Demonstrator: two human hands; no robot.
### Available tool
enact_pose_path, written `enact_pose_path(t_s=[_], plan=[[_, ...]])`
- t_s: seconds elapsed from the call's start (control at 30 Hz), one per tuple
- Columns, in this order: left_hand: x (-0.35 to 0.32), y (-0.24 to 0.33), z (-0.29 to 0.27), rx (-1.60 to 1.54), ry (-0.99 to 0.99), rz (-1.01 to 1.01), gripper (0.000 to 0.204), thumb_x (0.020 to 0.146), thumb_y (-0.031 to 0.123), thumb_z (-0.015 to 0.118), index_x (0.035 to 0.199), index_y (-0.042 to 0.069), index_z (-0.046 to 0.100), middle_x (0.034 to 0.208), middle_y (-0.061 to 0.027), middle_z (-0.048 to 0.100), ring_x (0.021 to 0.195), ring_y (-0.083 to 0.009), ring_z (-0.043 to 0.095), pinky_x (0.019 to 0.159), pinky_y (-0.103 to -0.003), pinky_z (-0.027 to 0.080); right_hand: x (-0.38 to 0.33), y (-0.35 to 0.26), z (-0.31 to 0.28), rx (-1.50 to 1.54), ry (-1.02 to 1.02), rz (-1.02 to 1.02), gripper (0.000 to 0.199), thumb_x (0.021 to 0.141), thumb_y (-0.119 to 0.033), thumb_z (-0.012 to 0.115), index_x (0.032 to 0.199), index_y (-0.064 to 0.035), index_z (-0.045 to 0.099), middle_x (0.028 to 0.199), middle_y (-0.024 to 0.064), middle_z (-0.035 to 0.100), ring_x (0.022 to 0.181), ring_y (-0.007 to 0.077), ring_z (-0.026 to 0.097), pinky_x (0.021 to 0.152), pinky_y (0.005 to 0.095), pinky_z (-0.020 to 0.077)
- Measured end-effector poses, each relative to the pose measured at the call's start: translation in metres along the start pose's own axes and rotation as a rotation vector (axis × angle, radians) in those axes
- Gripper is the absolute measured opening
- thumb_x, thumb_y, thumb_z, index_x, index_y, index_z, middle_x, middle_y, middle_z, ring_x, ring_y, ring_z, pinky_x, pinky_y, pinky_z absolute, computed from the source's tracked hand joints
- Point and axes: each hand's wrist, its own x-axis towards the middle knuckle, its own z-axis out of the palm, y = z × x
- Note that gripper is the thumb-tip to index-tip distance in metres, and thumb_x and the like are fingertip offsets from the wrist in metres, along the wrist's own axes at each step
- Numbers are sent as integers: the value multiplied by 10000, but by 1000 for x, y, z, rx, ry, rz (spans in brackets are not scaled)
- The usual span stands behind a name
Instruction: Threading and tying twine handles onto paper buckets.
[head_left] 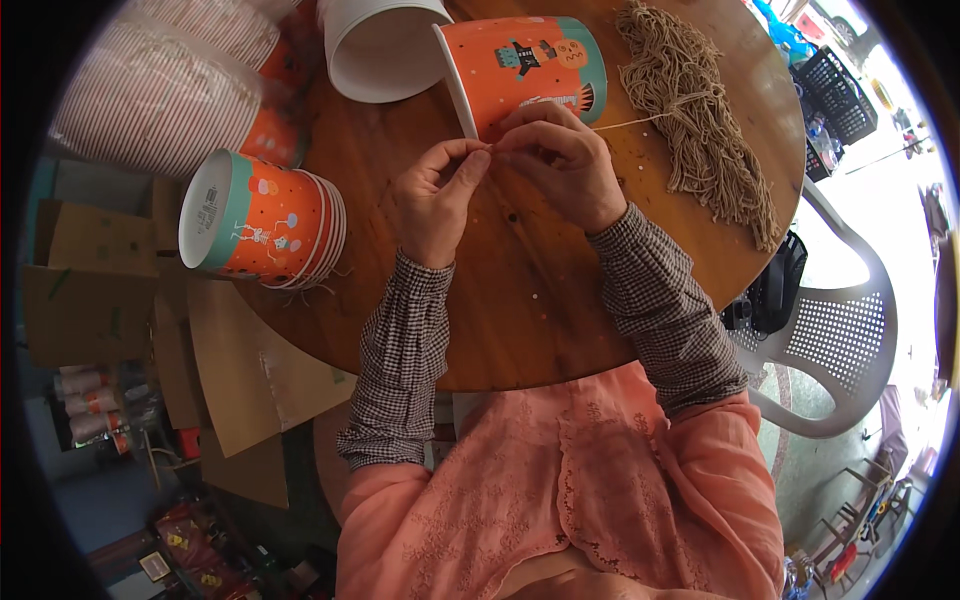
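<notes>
Pinching hands: through my remote feed, the left hand (435,200) has thumb and forefinger drawn narrow, and the right hand (570,170) is pinched too, their tips meeting just on the near side of the orange tub (495,55); what lies between the left tips is too small for me to tell.
Cord strand (632,123): gripped in the right hand, running to the cord bundle (690,100) right of the orange tub.
Orange tub: on its side, mouth leftward; I see no cord on it, though fingers hide part.
Finished work: the tub stack (280,225), left of the orange tub and nearer the wearer, shows loose cord ends by its rims, so I'd judge some done.
Remaining work: this strand looks mid-handling to me, with plenty of cord left.
Other tubs: a white tub (385,50) just left of the orange tub; sleeved stacks (150,90) farther left.
Table (520,320): round, polished wood beneath the orange tub, pale specks nearby.
Room: cardboard boxes (95,310) far left of the orange tub, a pale plastic chair (850,335) right and nearer the wearer, a black crate (838,95) far right.
</notes>
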Motion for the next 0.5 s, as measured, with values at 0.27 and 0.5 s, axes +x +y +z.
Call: enact_pose_path(t_s=[0.27, 0.5], plan=[[3, -2, 4, 441, 77, 421, 96, 828, 31, 690, 922, 17, 678, 812, -43, 669, 687, -88, 606, 594, -221, 474, 2, -7, -2, 130, 83, 35, 93, 815, -50, 682, 902, -26, 659, 994, 30, 609, 810, 105, 601, 671, 238, 488], [3, -4, 0, 514, -19, 376, 81, 824, 21, 677, 903, 23, 657, 824, -60, 653, 668, -129, 607, 566, -247, 475, 3, -5, -3, 159, 156, 29, 57, 833, -31, 643, 888, -26, 630, 1008, 57, 611, 863, 149, 624, 718, 270, 512]])
